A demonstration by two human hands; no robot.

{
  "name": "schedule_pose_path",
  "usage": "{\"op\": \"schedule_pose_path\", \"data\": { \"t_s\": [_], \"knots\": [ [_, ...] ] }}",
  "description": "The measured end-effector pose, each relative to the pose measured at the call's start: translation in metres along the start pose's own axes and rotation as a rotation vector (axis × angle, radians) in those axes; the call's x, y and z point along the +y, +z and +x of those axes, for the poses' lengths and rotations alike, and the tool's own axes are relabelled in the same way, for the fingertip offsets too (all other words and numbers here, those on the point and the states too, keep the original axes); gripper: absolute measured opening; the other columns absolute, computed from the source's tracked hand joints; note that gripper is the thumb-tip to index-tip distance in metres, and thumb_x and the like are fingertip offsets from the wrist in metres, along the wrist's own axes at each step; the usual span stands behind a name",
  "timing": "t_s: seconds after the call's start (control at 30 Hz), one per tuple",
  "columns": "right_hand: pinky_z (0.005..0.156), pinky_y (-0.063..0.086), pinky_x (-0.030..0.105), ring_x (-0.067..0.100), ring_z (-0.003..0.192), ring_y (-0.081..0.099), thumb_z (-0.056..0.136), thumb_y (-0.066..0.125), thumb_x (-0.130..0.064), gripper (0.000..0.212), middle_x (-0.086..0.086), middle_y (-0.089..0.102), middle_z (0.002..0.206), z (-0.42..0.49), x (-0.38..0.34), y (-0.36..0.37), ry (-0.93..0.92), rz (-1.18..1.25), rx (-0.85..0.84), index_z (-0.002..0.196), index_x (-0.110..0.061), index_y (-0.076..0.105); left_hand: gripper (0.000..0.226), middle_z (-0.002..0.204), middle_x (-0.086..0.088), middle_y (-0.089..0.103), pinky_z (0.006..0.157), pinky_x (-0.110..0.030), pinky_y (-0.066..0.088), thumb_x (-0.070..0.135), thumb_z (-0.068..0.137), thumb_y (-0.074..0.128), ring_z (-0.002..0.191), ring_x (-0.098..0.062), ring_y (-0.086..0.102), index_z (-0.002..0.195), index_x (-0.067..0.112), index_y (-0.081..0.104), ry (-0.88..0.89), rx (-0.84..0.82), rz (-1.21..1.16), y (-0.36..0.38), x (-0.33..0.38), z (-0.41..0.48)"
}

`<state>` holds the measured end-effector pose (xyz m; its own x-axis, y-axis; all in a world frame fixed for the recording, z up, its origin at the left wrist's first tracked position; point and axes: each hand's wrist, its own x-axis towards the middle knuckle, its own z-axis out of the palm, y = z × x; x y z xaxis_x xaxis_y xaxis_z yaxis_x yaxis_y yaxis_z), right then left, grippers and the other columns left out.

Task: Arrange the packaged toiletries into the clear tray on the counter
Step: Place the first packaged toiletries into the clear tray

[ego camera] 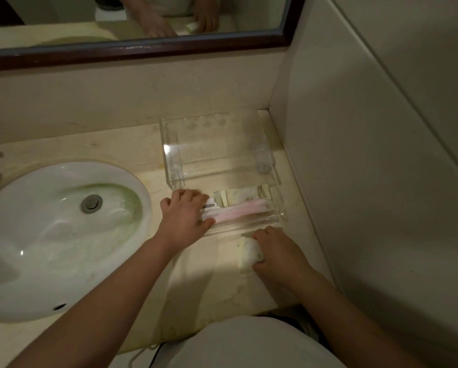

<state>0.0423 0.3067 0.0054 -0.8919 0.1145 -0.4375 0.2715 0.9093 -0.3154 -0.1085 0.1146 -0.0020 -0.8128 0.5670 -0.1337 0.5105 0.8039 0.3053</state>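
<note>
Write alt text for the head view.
A person's left hand presses pink packaged toiletries into a clear tray on a counter, while the right hand grips a pale packet just outside it. A white sink sits left.

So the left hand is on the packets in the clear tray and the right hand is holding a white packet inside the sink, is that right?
Not quite. In the head view, the right hand holds the white packet on the counter, just in front of the clear tray, not in the sink. The left hand is on the packets in the tray.

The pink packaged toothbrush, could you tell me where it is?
In the head view, the pink packaged toothbrush lies in the clear tray's front compartment, right of the left hand.
</note>
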Motion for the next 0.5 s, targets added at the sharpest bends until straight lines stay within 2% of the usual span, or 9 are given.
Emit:
{"op": "schedule_pose_path", "data": {
  "t_s": [0.1, 0.17, 0.27, 0.33, 0.37, 0.43, 0.5],
  "knots": [
    [0.072, 0.045, 0.029, 0.016, 0.098, 0.060, 0.075, 0.071, -0.032, 0.044, -0.004, 0.061, 0.111, 0.002, -0.007, -0.015, -0.012, 0.176, -0.042, 0.116, -0.026, 0.057, 0.054, 0.131, 0.006, 0.049, 0.096, -0.041, 0.027, 0.057, 0.079, 0.058, 0.124, -0.020, 0.035, 0.126, 0.031, 0.054, 0.014, 0.108, -0.151, -0.008, 0.005, -0.013],
    [0.073, 0.050, 0.026, 0.011, 0.093, 0.063, 0.074, 0.075, -0.028, 0.036, -0.008, 0.066, 0.103, 0.002, -0.015, -0.035, -0.016, 0.368, -0.029, 0.107, -0.026, 0.061, 0.053, 0.122, 0.011, 0.052, 0.096, -0.034, 0.031, 0.060, 0.075, 0.059, 0.118, -0.011, 0.040, 0.120, 0.031, 0.059, 0.039, 0.105, -0.356, -0.017, 0.013, -0.024],
    [0.067, 0.050, 0.021, 0.004, 0.085, 0.064, 0.074, 0.078, -0.022, 0.028, -0.011, 0.066, 0.095, 0.010, -0.027, -0.070, -0.027, 0.599, 0.003, 0.097, -0.026, 0.062, 0.048, 0.117, 0.015, 0.058, 0.092, -0.023, 0.045, 0.047, 0.070, 0.076, 0.107, 0.001, 0.054, 0.114, 0.037, 0.060, -0.006, -0.115, -0.725, -0.033, 0.028, -0.034],
    [0.066, 0.051, 0.022, 0.006, 0.081, 0.066, 0.073, 0.079, -0.019, 0.026, -0.009, 0.068, 0.090, 0.019, -0.032, -0.088, -0.037, 0.707, 0.004, 0.092, -0.026, 0.062, 0.042, 0.108, 0.012, 0.067, 0.084, -0.024, 0.051, 0.030, 0.072, 0.080, 0.097, -0.002, 0.064, 0.110, 0.036, 0.063, -0.055, -0.217, -0.899, -0.039, 0.034, -0.032],
    [0.065, 0.052, 0.023, 0.008, 0.080, 0.067, 0.073, 0.080, -0.019, 0.025, -0.008, 0.068, 0.088, 0.025, -0.034, -0.094, -0.048, 0.725, 0.002, 0.090, -0.025, 0.062, 0.034, 0.100, 0.007, 0.071, 0.080, -0.028, 0.054, 0.020, 0.075, 0.079, 0.090, -0.009, 0.068, 0.105, 0.032, 0.067, -0.072, -0.222, -0.984, -0.042, 0.035, -0.028],
    [0.066, 0.053, 0.023, 0.008, 0.078, 0.067, 0.073, 0.080, -0.019, 0.026, -0.008, 0.069, 0.087, 0.036, -0.036, -0.099, -0.055, 0.722, 0.020, 0.091, -0.022, 0.063, 0.022, 0.073, 0.003, 0.069, 0.068, -0.033, 0.054, 0.008, 0.079, 0.074, 0.068, -0.019, 0.066, 0.078, 0.030, 0.071, -0.128, -0.149, -1.043, -0.047, 0.035, -0.020],
    [0.068, 0.053, 0.023, 0.007, 0.078, 0.067, 0.075, 0.080, -0.017, 0.026, -0.007, 0.070, 0.089, 0.049, -0.032, -0.102, 0.001, 0.772, 0.120, 0.096, -0.020, 0.064, 0.034, 0.053, 0.011, 0.050, 0.059, -0.027, 0.044, 0.004, 0.081, 0.071, 0.051, -0.011, 0.050, 0.057, 0.027, 0.060, -0.239, -0.070, -1.058, -0.049, 0.029, -0.011]
  ]
}}
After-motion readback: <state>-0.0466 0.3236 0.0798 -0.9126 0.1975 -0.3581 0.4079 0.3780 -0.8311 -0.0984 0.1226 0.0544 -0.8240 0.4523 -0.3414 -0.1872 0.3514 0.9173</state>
